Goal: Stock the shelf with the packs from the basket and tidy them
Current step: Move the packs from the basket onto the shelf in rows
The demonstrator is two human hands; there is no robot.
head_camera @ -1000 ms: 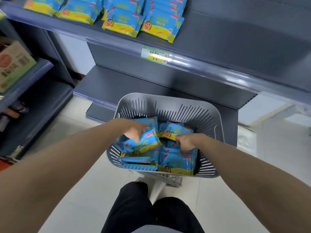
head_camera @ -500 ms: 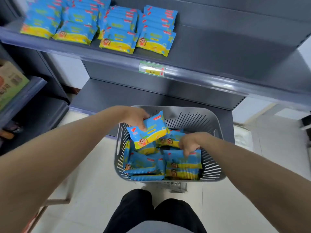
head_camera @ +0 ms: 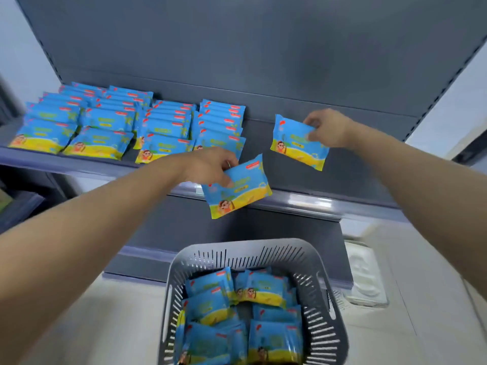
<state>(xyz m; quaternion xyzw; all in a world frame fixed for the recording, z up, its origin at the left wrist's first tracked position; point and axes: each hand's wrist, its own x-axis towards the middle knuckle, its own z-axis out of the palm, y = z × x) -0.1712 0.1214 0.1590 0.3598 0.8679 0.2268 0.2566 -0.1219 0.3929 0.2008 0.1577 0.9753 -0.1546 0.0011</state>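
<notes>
A grey slotted basket [head_camera: 326,262] stands on the floor below me, holding several blue and yellow packs [head_camera: 259,288]. My left hand [head_camera: 210,167] grips one blue pack [head_camera: 238,189] by its top left corner, in front of the shelf's front lip. My right hand [head_camera: 328,129] holds a second pack [head_camera: 299,142] by its upper right corner, over the bare right part of the grey shelf [head_camera: 342,177]. Several rows of the same packs [head_camera: 126,122] lie overlapped on the shelf's left half.
The shelf's dark back panel [head_camera: 250,48] rises behind the packs. A lower shelf [head_camera: 139,262] juts out behind the basket. Pale floor tiles [head_camera: 421,299] lie to the right. My dark trouser leg shows at the bottom edge.
Both hands have risen out of the basket to shelf height, each with a pack. The view has tilted up, so the basket now sits at the bottom.
</notes>
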